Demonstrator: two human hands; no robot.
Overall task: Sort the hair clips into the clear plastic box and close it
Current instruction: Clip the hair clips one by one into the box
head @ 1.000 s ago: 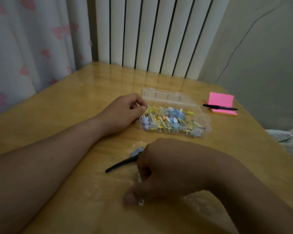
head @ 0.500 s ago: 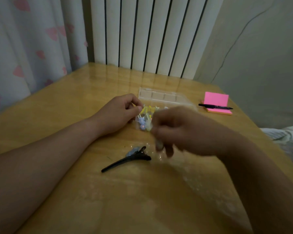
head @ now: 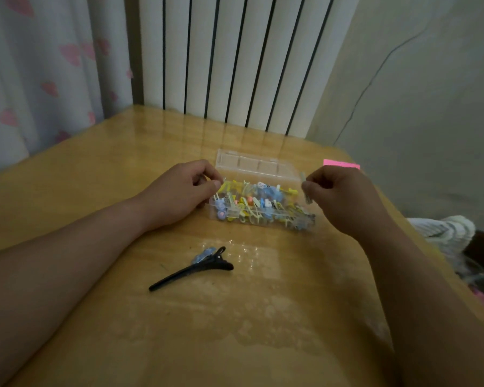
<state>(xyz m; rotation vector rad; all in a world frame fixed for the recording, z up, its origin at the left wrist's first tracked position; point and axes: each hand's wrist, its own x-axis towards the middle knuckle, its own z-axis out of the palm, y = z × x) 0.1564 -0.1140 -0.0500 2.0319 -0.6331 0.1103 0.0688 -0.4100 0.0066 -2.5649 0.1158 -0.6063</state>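
The clear plastic box (head: 284,174) lies open mid-table, its lid tilted back, holding several yellow, blue and white hair clips (head: 259,203). My left hand (head: 183,191) rests at the box's left end, fingertips pinching its near-left corner. Above the box's right end, my right hand (head: 341,196) pinches a small pale hair clip (head: 305,188) held upright. Nearer to me, a long black hair clip (head: 192,270) lies on the wood, with a small blue clip (head: 203,255) touching its far side.
A pink sticky-note pad (head: 341,164) peeks out behind my right hand. A white radiator (head: 235,57) and a heart-print curtain (head: 45,74) stand beyond the table's (head: 235,317) far edge. Light bedding (head: 444,229) lies off the table's right edge.
My right hand picked a small pale clip off the table near me and carried it up and right, over the box's right end. My left hand stayed at the box.
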